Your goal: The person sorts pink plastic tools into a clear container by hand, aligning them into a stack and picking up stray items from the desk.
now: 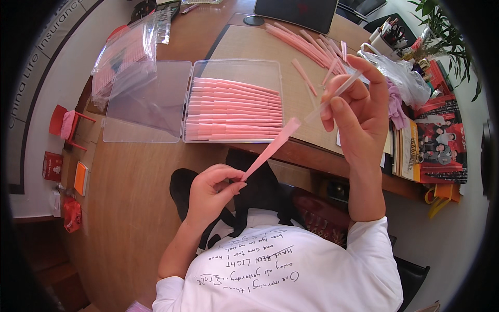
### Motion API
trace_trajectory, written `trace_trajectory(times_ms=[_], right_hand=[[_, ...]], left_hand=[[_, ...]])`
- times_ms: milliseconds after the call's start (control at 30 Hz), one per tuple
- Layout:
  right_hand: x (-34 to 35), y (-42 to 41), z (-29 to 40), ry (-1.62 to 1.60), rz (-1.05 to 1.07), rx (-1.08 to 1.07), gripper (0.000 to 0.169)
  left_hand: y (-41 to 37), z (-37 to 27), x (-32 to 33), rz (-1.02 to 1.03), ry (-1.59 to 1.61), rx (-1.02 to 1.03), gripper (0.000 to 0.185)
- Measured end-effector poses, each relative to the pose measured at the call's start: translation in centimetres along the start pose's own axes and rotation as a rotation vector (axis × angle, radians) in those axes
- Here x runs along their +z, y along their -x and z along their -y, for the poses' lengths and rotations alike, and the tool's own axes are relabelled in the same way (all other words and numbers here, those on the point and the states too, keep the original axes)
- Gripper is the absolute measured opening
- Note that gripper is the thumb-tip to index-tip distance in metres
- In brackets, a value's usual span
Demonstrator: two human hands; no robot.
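My left hand (213, 192) pinches the narrow end of a pink paper cone (272, 146), whose wide mouth points up and to the right. Between the fingers of my right hand (360, 113) is a slim translucent tube (348, 82). Its lower end is close to the cone's mouth; whether they touch I cannot tell. Beyond the cone, a clear plastic case (237, 67) lies on the desk with its lid (148, 102) folded back to the left. Rows of pink cones (234, 110) fill much of the case.
Loose pink cones (300, 46) lie in a heap on the desk mat (249, 41). A clear bag of pink cones (128, 54) sits at the left. On the right are a white plastic bag (405, 80), a pen holder (384, 41) and stacked books (405, 150). A laptop (298, 13) stands behind.
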State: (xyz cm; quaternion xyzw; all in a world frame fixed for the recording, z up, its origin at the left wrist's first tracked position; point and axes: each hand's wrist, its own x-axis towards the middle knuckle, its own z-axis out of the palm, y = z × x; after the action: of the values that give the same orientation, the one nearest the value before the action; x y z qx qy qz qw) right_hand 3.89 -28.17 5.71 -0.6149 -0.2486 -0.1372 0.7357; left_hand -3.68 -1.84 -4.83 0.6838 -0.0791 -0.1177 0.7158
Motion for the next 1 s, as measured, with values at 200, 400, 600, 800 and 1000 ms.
trace_trajectory(times_ms=[200, 400, 600, 800, 1000], right_hand=[[0.5, 0.0, 0.0, 0.044, 0.026, -0.011, 0.054], [0.3, 0.2, 0.0, 0.079, 0.079, 0.019, 0.054], [0.2, 0.7, -0.6, 0.381, 0.205, -0.024, 0.041], [0.4, 1.1, -0.4, 0.618, 0.344, -0.083, 0.036], [0.9, 1.5, -1.0, 0.576, 0.315, -0.033, 0.040]], left_hand=[[0.1, 0.2, 0.0, 0.001, -0.027, 0.001, 0.019], [0.1, 0.2, -0.1, 0.011, -0.039, 0.012, 0.018], [0.0, 0.1, 0.1, 0.014, -0.017, -0.009, 0.017], [0.0, -0.2, 0.4, 0.032, 0.011, -0.046, 0.015], [0.0, -0.5, 0.8, 0.037, 0.048, -0.080, 0.015]])
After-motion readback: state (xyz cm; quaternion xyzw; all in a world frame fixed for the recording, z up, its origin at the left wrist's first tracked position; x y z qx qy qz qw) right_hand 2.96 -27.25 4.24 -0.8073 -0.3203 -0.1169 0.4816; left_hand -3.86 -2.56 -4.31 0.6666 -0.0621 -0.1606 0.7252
